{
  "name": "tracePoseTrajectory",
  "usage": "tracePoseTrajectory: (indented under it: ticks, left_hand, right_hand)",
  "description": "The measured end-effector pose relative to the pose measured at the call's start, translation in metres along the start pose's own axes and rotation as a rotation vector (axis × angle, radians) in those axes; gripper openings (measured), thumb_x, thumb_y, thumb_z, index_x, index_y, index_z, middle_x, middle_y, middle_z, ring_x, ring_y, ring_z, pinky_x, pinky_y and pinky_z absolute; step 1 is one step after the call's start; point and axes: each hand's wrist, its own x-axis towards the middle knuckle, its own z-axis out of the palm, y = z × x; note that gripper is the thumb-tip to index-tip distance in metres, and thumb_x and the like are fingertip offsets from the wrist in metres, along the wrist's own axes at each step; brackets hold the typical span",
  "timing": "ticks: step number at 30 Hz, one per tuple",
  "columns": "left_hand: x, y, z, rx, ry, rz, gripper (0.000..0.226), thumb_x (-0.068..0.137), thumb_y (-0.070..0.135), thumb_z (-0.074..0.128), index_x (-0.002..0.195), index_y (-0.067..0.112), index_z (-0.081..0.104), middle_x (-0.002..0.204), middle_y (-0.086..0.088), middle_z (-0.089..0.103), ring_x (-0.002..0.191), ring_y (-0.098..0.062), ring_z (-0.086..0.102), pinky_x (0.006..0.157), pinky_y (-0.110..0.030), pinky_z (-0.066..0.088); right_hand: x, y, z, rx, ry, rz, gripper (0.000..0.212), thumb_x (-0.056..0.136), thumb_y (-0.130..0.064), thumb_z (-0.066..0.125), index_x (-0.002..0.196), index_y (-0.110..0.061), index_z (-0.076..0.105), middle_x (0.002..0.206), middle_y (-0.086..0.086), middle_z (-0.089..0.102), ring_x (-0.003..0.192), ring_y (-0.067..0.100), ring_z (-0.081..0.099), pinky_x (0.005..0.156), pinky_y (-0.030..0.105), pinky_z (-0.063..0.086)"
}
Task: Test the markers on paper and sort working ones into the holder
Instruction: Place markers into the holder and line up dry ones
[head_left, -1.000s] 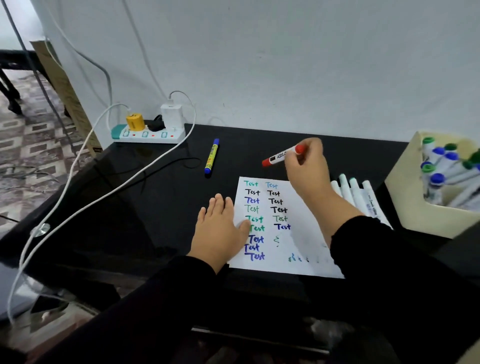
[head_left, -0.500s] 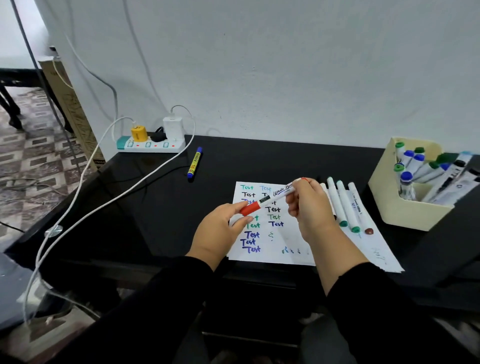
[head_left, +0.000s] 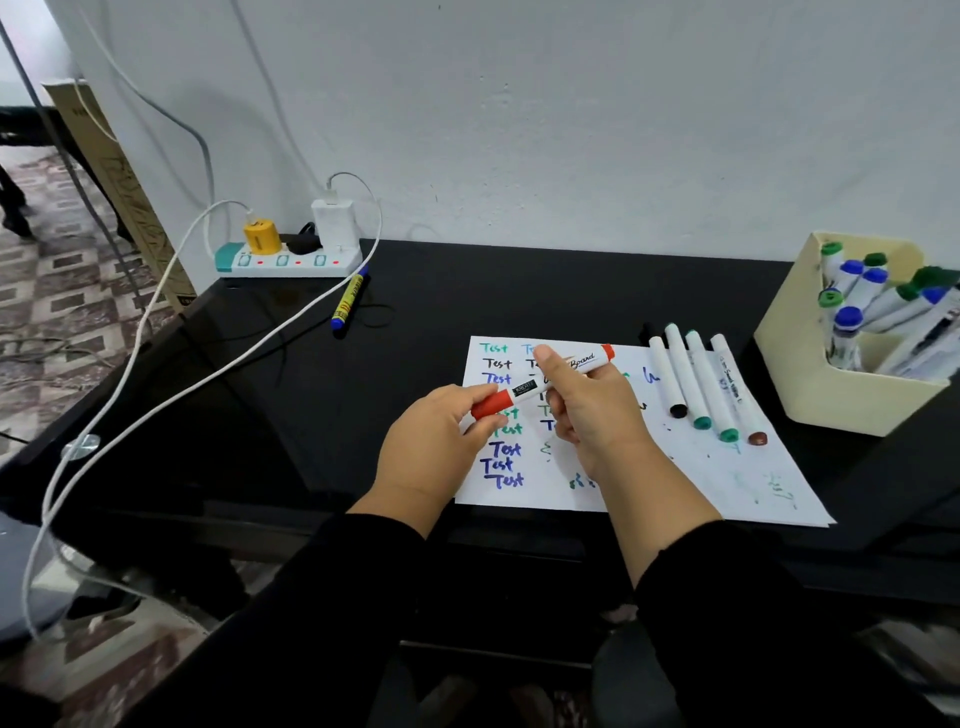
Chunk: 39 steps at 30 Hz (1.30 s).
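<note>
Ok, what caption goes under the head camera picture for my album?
Both hands hold a red whiteboard marker over the test paper, left hand gripping its cap, right hand its barrel.

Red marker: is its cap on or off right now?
On. The red marker still carries its red cap, pinched by the left hand, while the right hand holds the barrel above the paper.
</note>
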Motion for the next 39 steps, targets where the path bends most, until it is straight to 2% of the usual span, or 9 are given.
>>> tracePoseTrajectory:
  ticks: [12,18,23,26,28,31,33,36,39]
  left_hand:
    - [0.0,0.019,-0.005,0.163,-0.047,0.012,0.032,0.093,0.045,0.048,0.122,0.033,0.056,0.089,0.012,0.047,0.082,-0.008,0.045,0.07,-0.024,0.04]
    - [0.0,0.03,-0.009,0.013,-0.124,0.002,0.026,0.091,0.039,0.055,0.107,0.023,0.067,0.079,0.005,0.058,0.079,-0.016,0.056,0.07,-0.032,0.046]
    - [0.002,0.032,-0.014,-0.145,-0.233,-0.087,0.025,0.09,0.039,0.056,0.102,0.021,0.069,0.091,-0.004,0.069,0.086,-0.022,0.063,0.079,-0.039,0.05]
    - [0.004,0.031,-0.015,-0.239,-0.273,-0.127,0.017,0.089,0.038,0.057,0.085,0.027,0.07,0.089,0.002,0.071,0.09,-0.016,0.064,0.08,-0.034,0.049]
    - [0.006,0.03,-0.017,-0.36,-0.308,-0.154,0.014,0.09,0.034,0.058,0.077,0.033,0.065,0.081,0.011,0.07,0.086,-0.005,0.064,0.074,-0.02,0.046]
    - [0.006,0.03,-0.019,-0.465,-0.328,-0.172,0.007,0.09,0.03,0.059,0.087,0.03,0.065,0.073,0.015,0.068,0.076,0.005,0.063,0.065,-0.012,0.04]
    - [0.006,0.031,-0.018,-0.439,-0.288,-0.177,0.012,0.09,0.032,0.059,0.094,0.025,0.069,0.079,0.012,0.07,0.083,-0.002,0.064,0.068,-0.017,0.045]
    - [0.006,0.034,-0.012,-0.212,-0.217,-0.137,0.023,0.092,0.038,0.054,0.095,0.021,0.07,0.09,0.0,0.071,0.089,-0.019,0.064,0.078,-0.035,0.05]
    - [0.004,0.039,-0.009,0.041,-0.142,-0.031,0.033,0.094,0.042,0.048,0.108,0.018,0.066,0.09,-0.001,0.068,0.081,-0.017,0.06,0.075,-0.035,0.05]
  right_hand:
    - [-0.006,-0.002,0.005,0.019,-0.036,0.061,0.036,0.089,-0.034,0.063,0.06,-0.016,0.051,0.046,-0.001,0.044,0.037,0.008,0.031,0.037,0.018,0.026]
    - [0.003,-0.005,0.003,-0.009,0.023,0.044,0.03,0.088,-0.014,0.053,0.06,-0.014,0.041,0.033,-0.01,0.033,0.03,0.004,0.027,0.041,0.023,0.025]
    - [0.007,-0.005,0.001,-0.013,-0.019,-0.036,0.033,0.09,-0.015,0.053,0.06,-0.016,0.037,0.04,-0.007,0.033,0.035,0.007,0.026,0.04,0.021,0.025]
    - [0.008,-0.006,0.0,0.004,-0.059,-0.037,0.033,0.091,-0.014,0.051,0.061,-0.016,0.036,0.037,-0.009,0.034,0.034,0.006,0.026,0.041,0.022,0.026]
    - [0.008,-0.006,-0.001,0.012,-0.105,-0.047,0.033,0.093,-0.015,0.05,0.063,-0.016,0.037,0.036,-0.011,0.039,0.033,0.004,0.029,0.042,0.021,0.028]
    - [0.008,-0.009,-0.001,0.003,-0.127,-0.059,0.031,0.095,-0.016,0.05,0.066,-0.017,0.039,0.038,-0.011,0.046,0.034,0.002,0.033,0.043,0.018,0.031]
    - [0.009,-0.009,0.002,0.002,-0.069,-0.045,0.03,0.092,-0.015,0.051,0.065,-0.016,0.039,0.038,-0.011,0.044,0.035,0.004,0.032,0.042,0.019,0.03]
    - [0.011,-0.01,0.005,-0.032,0.051,0.03,0.026,0.087,-0.015,0.051,0.063,-0.015,0.041,0.042,-0.006,0.039,0.039,0.009,0.028,0.041,0.022,0.026]
    - [0.012,-0.011,0.006,-0.06,0.107,0.097,0.022,0.086,-0.018,0.05,0.066,-0.014,0.041,0.051,0.0,0.038,0.042,0.011,0.026,0.041,0.022,0.025]
